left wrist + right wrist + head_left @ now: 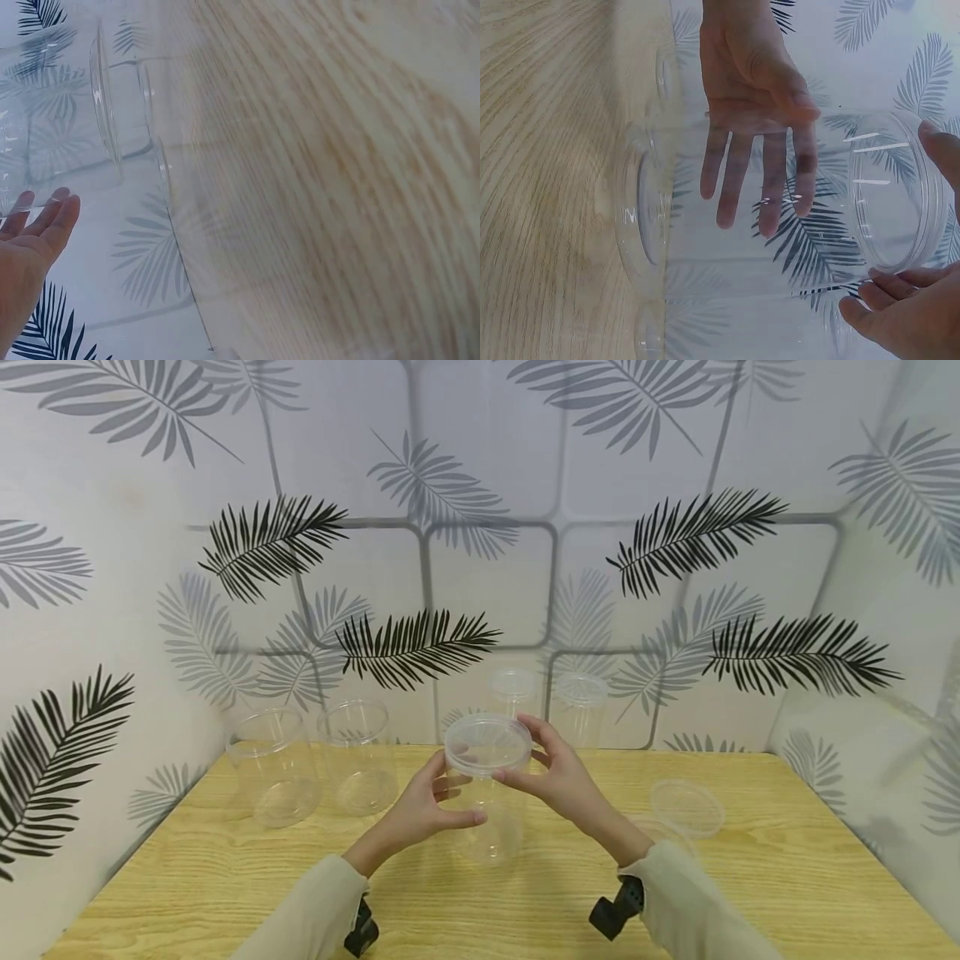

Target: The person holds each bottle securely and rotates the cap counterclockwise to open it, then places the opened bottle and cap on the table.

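A clear cylindrical plastic jar (489, 827) stands upright in the middle in the head view, a clear lid (489, 745) over its mouth. My left hand (418, 810) holds the jar's left side, thumb in front and fingers behind; in the right wrist view those fingers show through the clear wall. At the top right, my right hand (564, 774) grips the lid's rim, thumb at the near side and index finger at the far side. In the left wrist view the jar (52, 127) is partly cut off. Whether its base touches the table I cannot tell.
Two wide jars without lids, one jar (273, 777) and another (363, 768), stand at the left. Behind the hands are two capped jars (581, 710). Loose clear lids, one lid (687, 807) plainly seen, lie right on the wooden table (787, 877). A leaf-patterned wall backs it.
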Available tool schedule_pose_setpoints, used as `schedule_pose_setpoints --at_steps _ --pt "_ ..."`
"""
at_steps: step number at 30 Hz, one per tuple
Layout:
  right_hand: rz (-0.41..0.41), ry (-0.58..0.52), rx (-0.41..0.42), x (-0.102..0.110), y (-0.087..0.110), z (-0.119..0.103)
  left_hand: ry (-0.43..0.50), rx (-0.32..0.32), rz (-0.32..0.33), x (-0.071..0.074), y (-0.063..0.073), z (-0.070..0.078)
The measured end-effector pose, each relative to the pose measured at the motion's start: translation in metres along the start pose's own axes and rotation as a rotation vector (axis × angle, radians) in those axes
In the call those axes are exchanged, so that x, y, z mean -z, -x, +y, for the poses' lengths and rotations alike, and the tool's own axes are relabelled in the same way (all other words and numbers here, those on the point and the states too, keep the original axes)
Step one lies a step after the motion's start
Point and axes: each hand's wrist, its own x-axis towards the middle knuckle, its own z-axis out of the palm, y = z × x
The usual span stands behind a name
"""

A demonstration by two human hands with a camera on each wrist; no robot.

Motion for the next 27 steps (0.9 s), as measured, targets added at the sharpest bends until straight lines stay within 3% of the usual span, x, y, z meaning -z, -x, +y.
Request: schedule_pose_setpoints --at_steps 3,12,15,21,27 --pt "-0.058 -0.034 -0.001 0.004 -0.002 0.002 0.004 0.004 -0.009 0.001 0.001 0.0" --pt "-0.393 -0.311 -0.019 0.026 -0.013 0.014 0.033 0.005 -0.056 0.002 0.003 0.003" --pt "-0.444 -0.338 -0.009 0.031 -0.015 0.017 0.035 0.001 -0.071 0.002 0.002 0.002" --pt "-0.452 -0.355 0.012 0.032 -0.014 0.019 0.021 0.007 -0.068 0.002 0.002 -0.001" --pt "-0.31 -0.285 0.035 0.025 -0.006 0.016 0.009 0.006 -0.043 0.003 0.002 -0.002"
